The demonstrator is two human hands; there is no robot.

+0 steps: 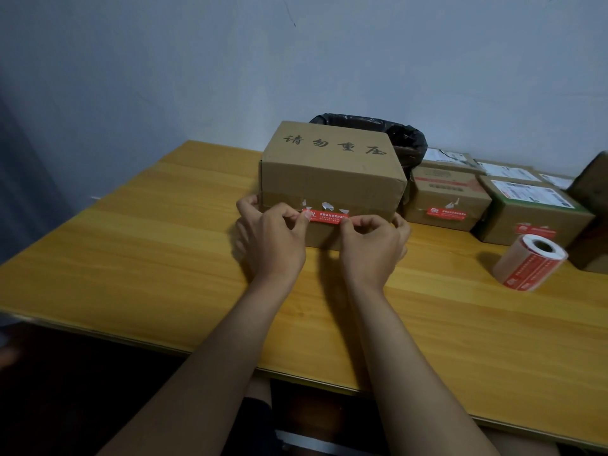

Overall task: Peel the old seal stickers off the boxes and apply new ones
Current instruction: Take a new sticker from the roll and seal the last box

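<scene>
Both hands [324,240] press red sticker [326,216] onto box [332,179] front

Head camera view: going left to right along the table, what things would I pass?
Left hand → red sticker on the big box → right hand → smaller box → sticker roll.

Both forearms are bare from elbow to wrist, with no sleeves showing. The left hand [273,240] and right hand [373,248] wear no gloves, rings, watch or bands.
</scene>
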